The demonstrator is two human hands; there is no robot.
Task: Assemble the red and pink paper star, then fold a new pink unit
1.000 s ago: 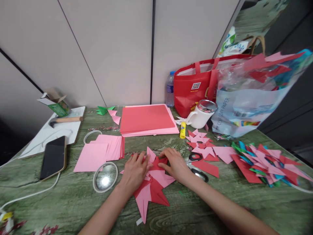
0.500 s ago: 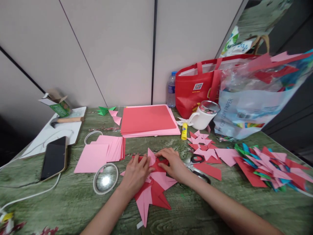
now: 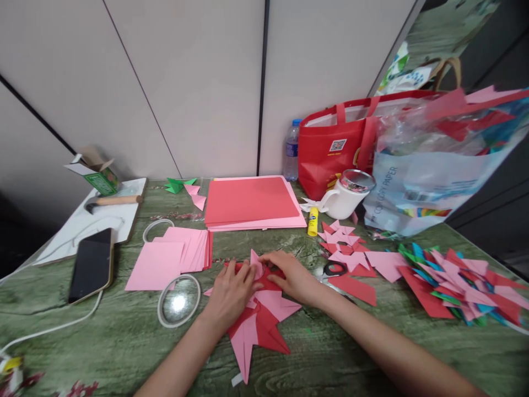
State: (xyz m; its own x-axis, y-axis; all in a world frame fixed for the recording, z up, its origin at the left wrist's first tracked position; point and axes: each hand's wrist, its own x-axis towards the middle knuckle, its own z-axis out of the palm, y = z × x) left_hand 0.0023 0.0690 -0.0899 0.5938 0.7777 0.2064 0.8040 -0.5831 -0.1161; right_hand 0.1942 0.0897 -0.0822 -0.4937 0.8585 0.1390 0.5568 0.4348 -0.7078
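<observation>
A many-pointed star of folded red and pink paper [image 3: 266, 325] lies on the table in front of me. My left hand [image 3: 232, 289] is closed on the star's upper left part, fingers pressed together on the paper. From the other side my right hand [image 3: 291, 278] grips the upper part near an upright pink point, its thumb and fingertips at the folds. Part of the star is hidden under both hands. Beside my right wrist lie scissors [image 3: 335, 269], partly covered by my forearm. A roll of clear tape [image 3: 159, 306] lies left of my left hand.
Pink paper squares [image 3: 155, 264], a phone [image 3: 91, 266] and a hammer [image 3: 118, 201] are on the left. Behind lie red and pink sheets [image 3: 252, 198]. To the right are a glue stick [image 3: 313, 222], a white mug [image 3: 345, 198], bags [image 3: 322, 154] and piled folded paper [image 3: 467, 281].
My right hand has shifted slightly left, closer to the upright pink point, and its forearm now covers more of the scissors. My left hand stays on the star.
</observation>
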